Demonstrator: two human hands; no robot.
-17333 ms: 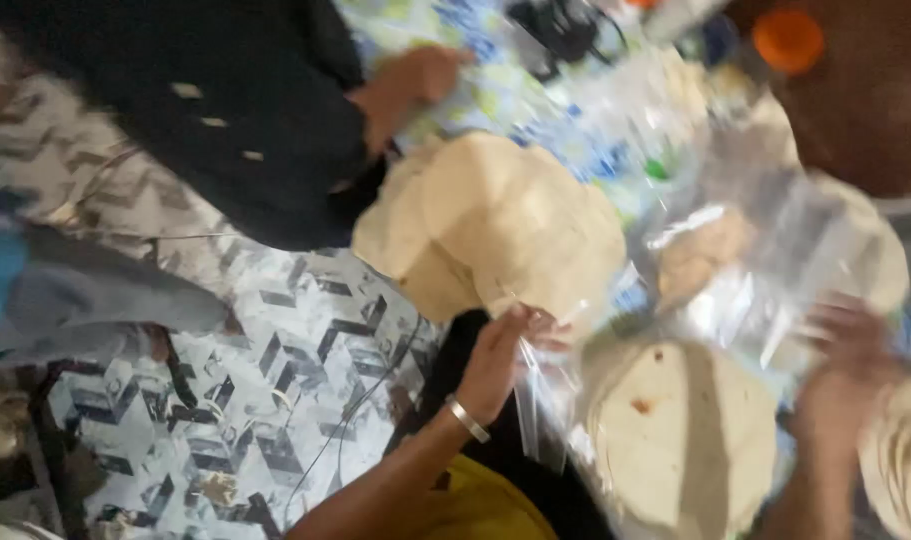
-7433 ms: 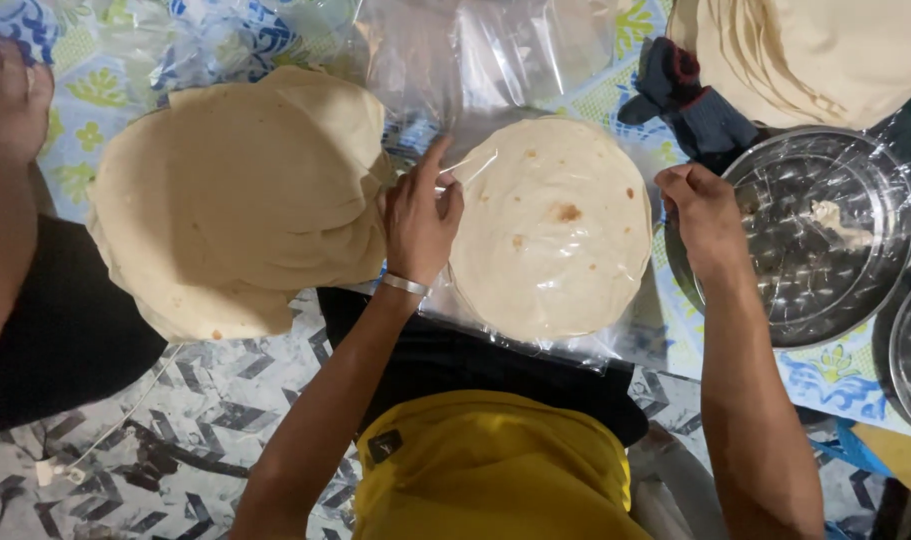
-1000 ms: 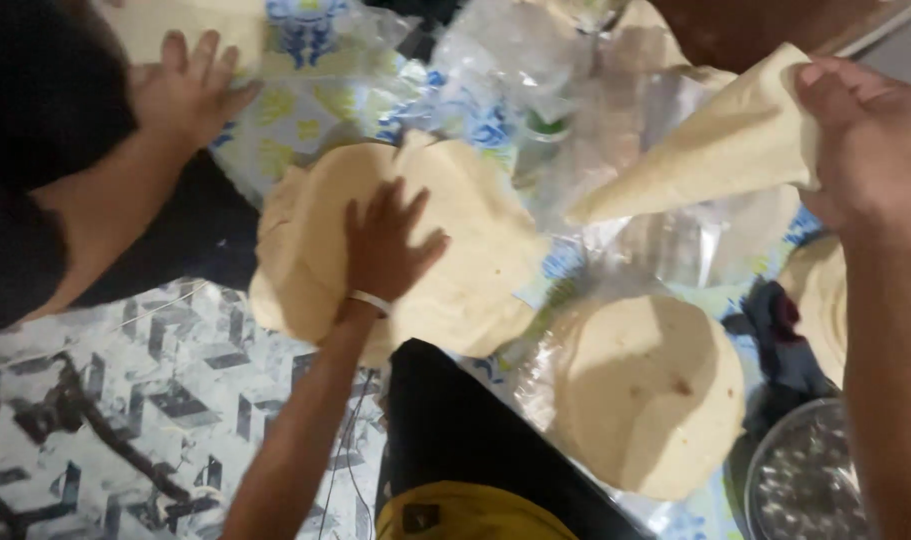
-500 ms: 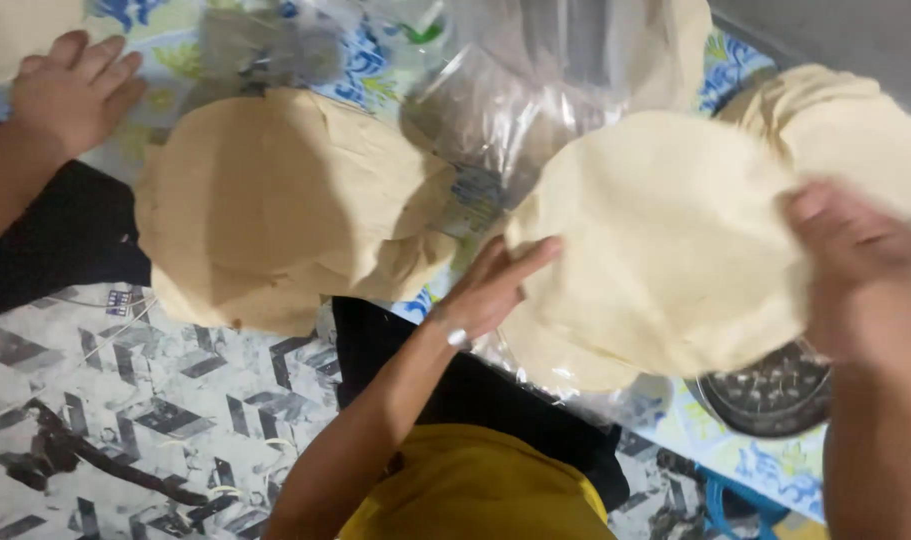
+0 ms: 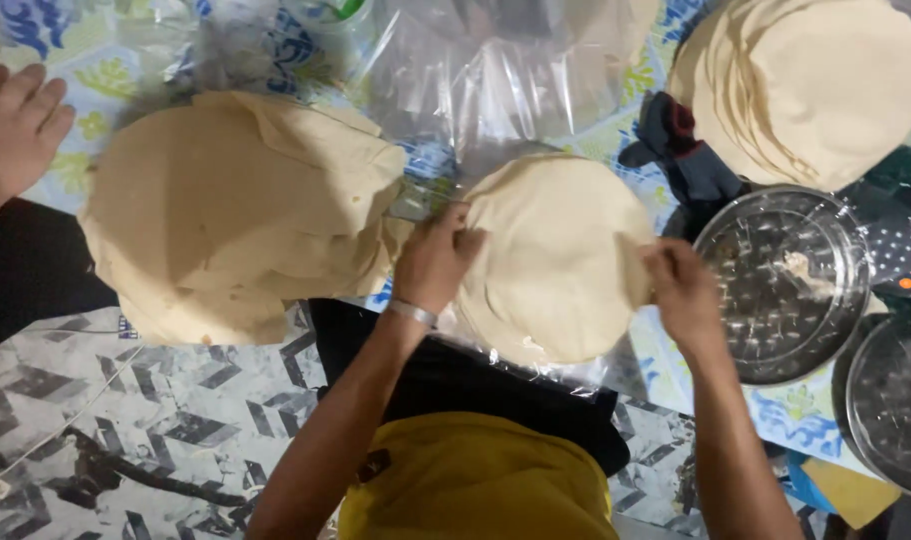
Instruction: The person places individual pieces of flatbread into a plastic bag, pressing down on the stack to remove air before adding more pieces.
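Observation:
A small stack of round pale flatbreads (image 5: 555, 255) lies on clear plastic in front of me. My left hand (image 5: 435, 255) presses on its left edge, fingers curled over the rim. The right edge of that stack is gripped by my right hand (image 5: 680, 285). A silver bangle sits on my left wrist. To the left lies a larger, untidy pile of flatbreads (image 5: 240, 210). Another neat stack of flatbreads (image 5: 805, 85) sits at the top right.
Another person's hand (image 5: 15, 125) rests on the patterned cloth at far left. Clear plastic bags (image 5: 495, 70) lie at the top. Two perforated metal plates (image 5: 780, 285) (image 5: 890, 405) sit at right, a dark cloth (image 5: 680, 155) beside them. Patterned floor lies below.
I carried a flatbread over from the right and laid it on the stack in front of me. Both hands now sit on that stack's edges. The view has shifted.

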